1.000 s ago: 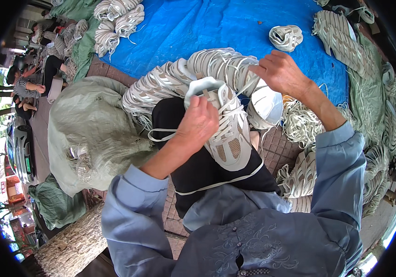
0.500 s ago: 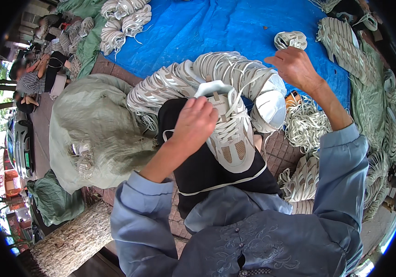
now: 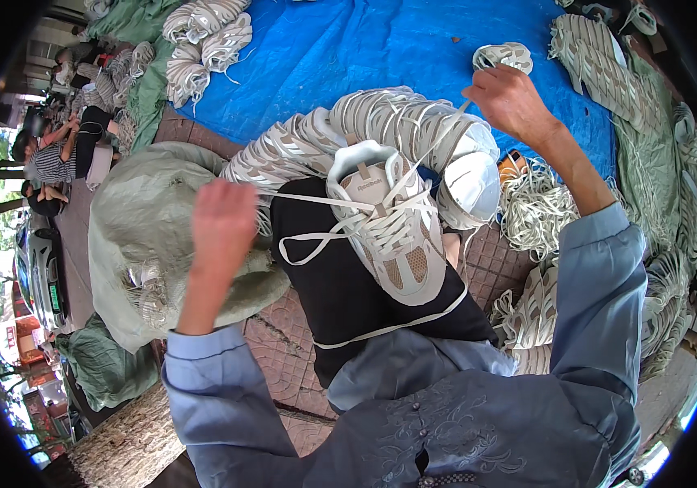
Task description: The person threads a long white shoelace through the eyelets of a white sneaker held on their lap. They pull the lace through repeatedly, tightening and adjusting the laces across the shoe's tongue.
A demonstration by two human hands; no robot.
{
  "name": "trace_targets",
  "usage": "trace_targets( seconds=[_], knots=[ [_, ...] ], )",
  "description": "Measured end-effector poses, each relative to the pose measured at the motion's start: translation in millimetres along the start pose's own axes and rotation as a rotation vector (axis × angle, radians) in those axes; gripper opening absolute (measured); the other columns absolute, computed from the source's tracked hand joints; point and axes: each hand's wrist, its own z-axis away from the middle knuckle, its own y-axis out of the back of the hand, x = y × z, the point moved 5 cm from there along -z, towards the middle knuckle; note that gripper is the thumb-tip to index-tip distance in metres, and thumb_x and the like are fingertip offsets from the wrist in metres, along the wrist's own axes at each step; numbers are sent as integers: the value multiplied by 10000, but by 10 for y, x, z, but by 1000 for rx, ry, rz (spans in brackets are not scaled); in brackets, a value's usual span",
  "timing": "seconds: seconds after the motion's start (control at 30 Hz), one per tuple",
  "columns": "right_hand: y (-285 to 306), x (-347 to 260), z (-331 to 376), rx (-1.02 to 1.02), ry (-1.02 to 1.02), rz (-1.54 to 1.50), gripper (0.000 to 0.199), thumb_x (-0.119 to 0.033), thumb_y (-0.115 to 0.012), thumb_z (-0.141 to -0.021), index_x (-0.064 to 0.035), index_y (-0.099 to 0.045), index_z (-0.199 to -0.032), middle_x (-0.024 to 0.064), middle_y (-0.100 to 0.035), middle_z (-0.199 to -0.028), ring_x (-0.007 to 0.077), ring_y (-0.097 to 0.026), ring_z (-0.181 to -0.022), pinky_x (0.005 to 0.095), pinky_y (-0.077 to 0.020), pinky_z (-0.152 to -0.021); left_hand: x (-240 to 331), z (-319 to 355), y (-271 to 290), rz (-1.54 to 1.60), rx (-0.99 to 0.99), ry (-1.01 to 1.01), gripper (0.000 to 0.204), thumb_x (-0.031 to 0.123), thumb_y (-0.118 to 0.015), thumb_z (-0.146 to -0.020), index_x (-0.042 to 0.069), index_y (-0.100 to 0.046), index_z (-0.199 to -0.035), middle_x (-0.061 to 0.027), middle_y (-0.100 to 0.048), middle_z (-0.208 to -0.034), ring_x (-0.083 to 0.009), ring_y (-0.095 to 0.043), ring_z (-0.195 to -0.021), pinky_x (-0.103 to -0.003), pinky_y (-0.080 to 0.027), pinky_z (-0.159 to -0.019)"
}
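My right grip [image 3: 509, 99] is pinching the right lace [image 3: 438, 138] between its bunched fingertips. My left grip [image 3: 225, 224] is showing blurred; the left lace [image 3: 308, 198] is running straight into its curled fingers, so I am judging it to be pinching that lace. The beige-and-white shoe [image 3: 397, 236] is resting between the two grips, nearer to me than the right one, toe toward me, on the black cloth [image 3: 316, 293]. Neither grip is touching the shoe's body. I am rating it light, with a soft, yielding collar and a stiffer sole; the toe and sole sides should be offering the firmest hold. The laces are looking soft, flat and pliable; I am favouring a fingertip hold near their ends.
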Motion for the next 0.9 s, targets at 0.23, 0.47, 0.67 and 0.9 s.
trace_targets(
  seconds=[0.23,0.47,0.67,0.9],
  knots=[
    [144,71,-234,80,54,49,67,-86,-572,-580,-78,-553,-643,41,-477,-641,191,-532,-629,296,-441,-579,-1726,1749,407,-175,-155,659,63,35,-514,-737,42,-536,-796,-142,-566,-723,-310,-537,-710,-402,-419,-638],
    [203,237,-214,43,51,78,101,-93,-573,-619,-76,-591,-717,50,-514,-688,200,-551,-676,309,-454,-612,-1636,2109,252,22,-230,804,69,57,-493,-778,50,-536,-832,-175,-561,-741,-354,-541,-694,-402,-409,-599],
    [281,706,-37,-124,-81,185,135,-34,-574,-634,-56,-599,-765,77,-539,-748,240,-562,-719,335,-473,-648,-1880,2211,312,-16,-151,945,74,101,-493,-788,66,-535,-839,-183,-539,-692,-344,-531,-642,-398,-397,-563],
    [84,824,18,-120,-103,129,127,-15,-530,-642,-48,-587,-751,80,-522,-739,247,-550,-717,341,-461,-645,-2243,2547,564,-93,-155,1058,86,150,-495,-807,104,-549,-855,-161,-534,-647,-316,-549,-593,-380,-408,-544]
  ],
)
